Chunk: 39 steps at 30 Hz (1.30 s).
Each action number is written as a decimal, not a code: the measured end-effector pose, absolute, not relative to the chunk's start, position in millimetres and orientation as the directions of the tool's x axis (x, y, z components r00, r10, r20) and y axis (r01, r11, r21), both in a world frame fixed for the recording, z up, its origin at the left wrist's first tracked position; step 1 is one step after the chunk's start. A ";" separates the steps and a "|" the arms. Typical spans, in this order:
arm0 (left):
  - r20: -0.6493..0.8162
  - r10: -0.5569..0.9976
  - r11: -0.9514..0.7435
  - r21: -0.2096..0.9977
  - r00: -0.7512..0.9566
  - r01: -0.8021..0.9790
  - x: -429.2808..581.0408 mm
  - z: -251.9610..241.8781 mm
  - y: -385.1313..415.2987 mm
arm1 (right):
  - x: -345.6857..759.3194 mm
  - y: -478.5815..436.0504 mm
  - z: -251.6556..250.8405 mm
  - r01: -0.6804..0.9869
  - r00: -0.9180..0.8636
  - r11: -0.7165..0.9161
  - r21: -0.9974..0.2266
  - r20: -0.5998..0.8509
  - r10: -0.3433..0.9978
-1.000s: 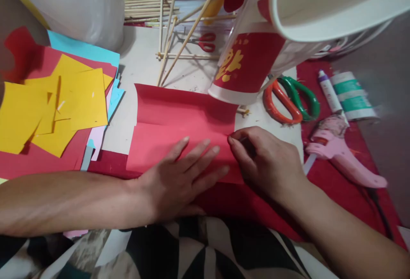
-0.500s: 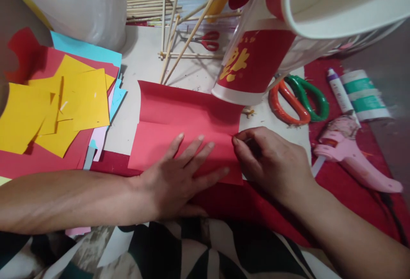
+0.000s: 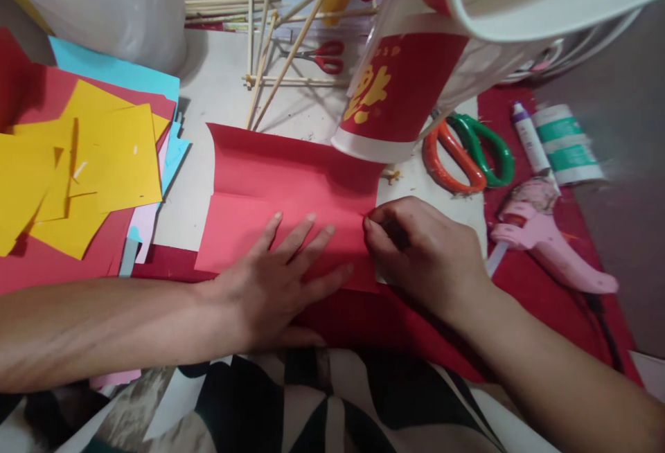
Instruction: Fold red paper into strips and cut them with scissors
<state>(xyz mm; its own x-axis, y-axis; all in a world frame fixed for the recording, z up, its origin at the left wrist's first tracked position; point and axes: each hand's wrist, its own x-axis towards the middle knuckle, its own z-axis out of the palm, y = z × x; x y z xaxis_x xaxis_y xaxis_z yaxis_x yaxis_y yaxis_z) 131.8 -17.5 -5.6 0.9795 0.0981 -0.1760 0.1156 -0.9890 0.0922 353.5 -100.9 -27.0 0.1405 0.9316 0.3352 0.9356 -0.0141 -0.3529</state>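
A sheet of red paper [image 3: 291, 176] lies in front of me, creased across its width, with its far part curling up. My left hand [image 3: 275, 280] rests flat on the near part of the sheet, fingers spread. At the sheet's right edge, my right hand [image 3: 426, 252] is closed, thumb and forefinger pinching the paper's edge near the crease. The pinched bit itself is mostly hidden by the fingertips.
Yellow paper pieces [image 3: 127, 158] lie on red and blue sheets at left. Behind stand a stick frame [image 3: 298, 44], small red scissors [image 3: 328, 58] and a paper cup [image 3: 400, 86]. Large scissors [image 3: 457, 162], a marker [image 3: 530, 138], a white-and-green roll [image 3: 569, 145] and a pink glue gun [image 3: 555, 238] are at right.
The whole view has shifted, so everything appears a little farther left and higher. Both hands keep about the same places on the red paper.
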 end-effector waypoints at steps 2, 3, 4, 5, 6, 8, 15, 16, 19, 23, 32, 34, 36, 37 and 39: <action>-0.179 0.101 -0.988 0.096 0.979 0.120 132.1 -7.0 -17.8 | 354.4 -98.9 -28.8 0.940 0.145 -0.020 -0.342 0.344 0.928; -0.176 0.105 -0.988 0.095 0.979 0.123 132.2 -7.5 -18.1 | 355.2 -98.0 -29.0 0.942 0.145 -0.024 -0.334 0.343 0.928; -0.173 0.109 -0.988 0.093 0.979 0.127 132.1 -8.0 -18.3 | 356.0 -97.5 -28.4 0.945 0.144 -0.029 -0.326 0.333 0.932; -0.170 0.114 -0.987 0.092 0.979 0.131 132.0 -8.2 -18.5 | 356.6 -97.9 -26.5 0.947 0.141 -0.033 -0.319 0.321 0.936; -0.167 0.116 -0.987 0.092 0.979 0.132 131.8 -8.4 -18.5 | 356.6 -99.3 -23.3 0.949 0.135 -0.031 -0.313 0.314 0.940; -0.159 0.111 -0.987 0.099 0.981 0.128 131.4 -8.5 -17.9 | 353.2 -106.1 -13.8 0.956 0.101 -0.004 -0.295 0.314 0.944; -0.126 0.086 -0.974 0.197 0.988 0.110 131.2 -9.8 -13.1 | 310.8 -151.2 -8.2 0.940 -0.272 0.305 -0.155 0.201 0.941; -0.133 0.084 -0.973 0.202 0.987 0.110 131.1 -10.2 -12.8 | 306.7 -154.8 -13.9 0.938 -0.278 0.305 -0.164 0.168 0.946; -0.125 0.084 -0.974 0.197 0.989 0.108 130.6 -11.4 -12.2 | 303.4 -158.4 -30.0 0.942 -0.274 0.291 -0.167 0.119 0.954; -0.092 0.068 -0.975 0.206 0.993 0.086 129.9 -12.8 -10.8 | 309.2 -158.5 -38.0 0.955 -0.255 0.266 -0.128 0.098 0.962; -0.108 0.030 -0.984 0.169 0.994 0.048 117.4 -15.0 -3.5 | 322.3 -174.6 -35.5 0.972 -0.189 0.190 -0.136 0.024 0.982; -0.111 0.046 -0.986 0.153 0.993 0.062 110.0 -14.8 -0.5 | 325.3 -175.5 -35.0 0.971 -0.197 0.197 -0.138 0.013 0.980; -0.115 0.060 -0.988 0.134 0.992 0.075 103.6 -14.5 1.7 | 325.4 -175.4 -35.1 0.971 -0.194 0.194 -0.139 0.013 0.981; -0.118 0.065 -0.989 0.125 0.991 0.079 101.4 -14.4 2.0 | 323.8 -175.2 -35.2 0.974 -0.181 0.182 -0.134 0.023 0.983; -0.128 0.074 -0.990 0.113 0.989 0.089 98.9 -14.1 1.2 | 316.7 -175.2 -34.9 0.980 -0.154 0.161 -0.116 0.065 0.986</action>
<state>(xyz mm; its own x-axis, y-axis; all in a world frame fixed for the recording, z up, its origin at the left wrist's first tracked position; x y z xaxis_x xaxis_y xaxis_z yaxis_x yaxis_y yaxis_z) 98.9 1.2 -14.1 0.9891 0.0740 -0.1276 0.0887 -0.9896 0.1134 316.7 -175.2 -34.9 -0.1545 0.9859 0.0648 0.9801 0.1612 -0.1158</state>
